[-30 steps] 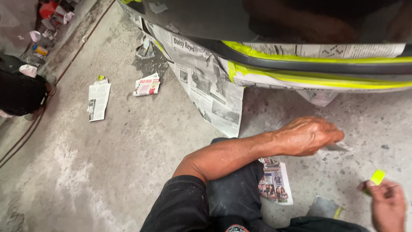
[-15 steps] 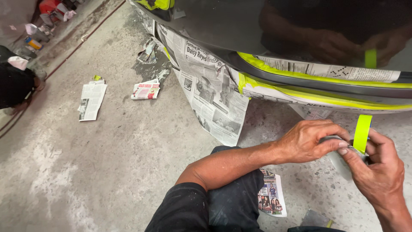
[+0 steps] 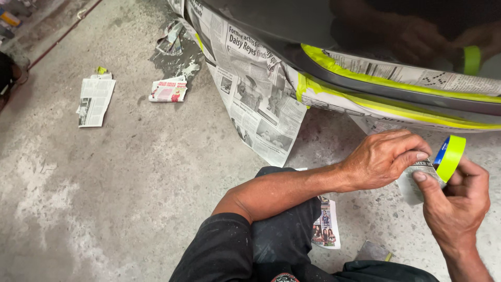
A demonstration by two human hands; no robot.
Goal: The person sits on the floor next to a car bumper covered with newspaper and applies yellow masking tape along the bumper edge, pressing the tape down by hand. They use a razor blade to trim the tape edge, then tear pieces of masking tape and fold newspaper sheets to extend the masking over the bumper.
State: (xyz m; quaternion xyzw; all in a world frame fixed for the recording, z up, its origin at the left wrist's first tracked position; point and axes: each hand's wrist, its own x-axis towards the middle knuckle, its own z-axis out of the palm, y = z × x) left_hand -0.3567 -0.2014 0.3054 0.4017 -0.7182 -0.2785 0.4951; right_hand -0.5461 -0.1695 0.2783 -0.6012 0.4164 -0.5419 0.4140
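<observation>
Right hand [image 3: 456, 201] is gripping a yellow tape roll [image 3: 450, 156] while the left hand [image 3: 383, 156] is pinching a newspaper scrap [image 3: 417, 177] beside it.

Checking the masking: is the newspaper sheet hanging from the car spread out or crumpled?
Spread out. The newspaper sheet hangs flat from the dark car body down to the concrete floor, its pictures visible.

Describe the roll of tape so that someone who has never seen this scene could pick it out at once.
Start at the dark car body masked with newspaper. Below its right end, two hands meet over the concrete floor. The roll of tape is in the right hand, against the left hand: the only loose yellow-green ring, with a blue inner face.
</observation>
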